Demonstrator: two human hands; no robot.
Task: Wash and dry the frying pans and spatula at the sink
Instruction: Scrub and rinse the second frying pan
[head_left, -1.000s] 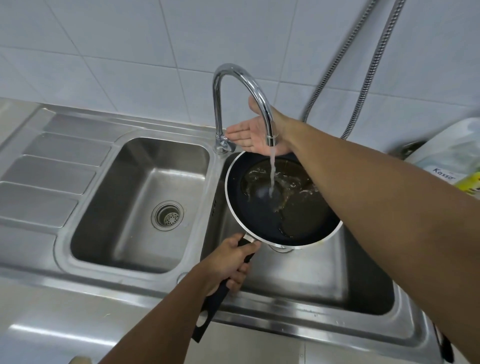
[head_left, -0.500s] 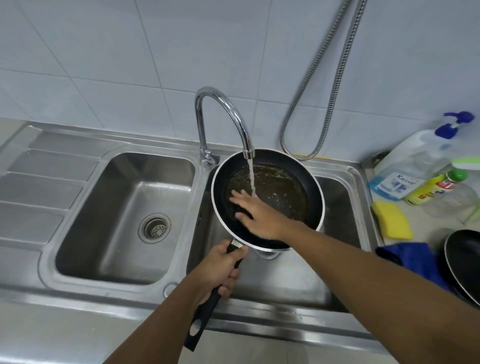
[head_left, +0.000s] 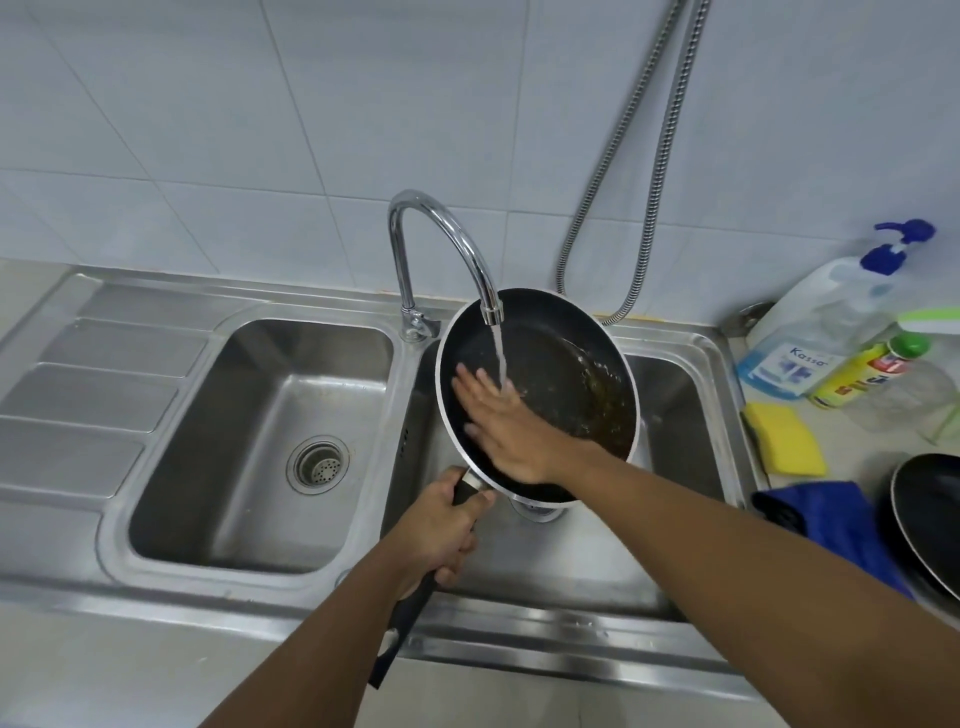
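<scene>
The pan (head_left: 561, 358) is hanging over the right basin (head_left: 670, 400), under the tap (head_left: 441, 234), tilted so its dark inside is facing the camera. Its long axis is running from the far rim near the wall down to the handle (head_left: 410, 618), which is pointing toward the person and slightly left, past the sink's front edge. The left hand (head_left: 439, 530) is gripping the handle just below the rim, fingers curled tight round it. The right hand (head_left: 511, 431) is lying flat on the pan's inside, its fingers (head_left: 470, 384) straight and a little spread, pressing on the left part of the surface. Water (head_left: 500, 358) is falling from the tap and landing by those fingers. Brownish liquid (head_left: 597, 384) is pooling along the pan's right side; it is possibly greasy water, though glare is making that hard to judge. The pan is hiding most of the right basin's drain (head_left: 535, 508).

The left basin (head_left: 249, 415) is showing its strainer (head_left: 318, 464). On the counter (head_left: 857, 447) to the right, a sponge (head_left: 784, 439), a cloth (head_left: 831, 519) and bottles (head_left: 810, 332) are sitting, and a second pan (head_left: 930, 519) is being cut off by the frame edge.
</scene>
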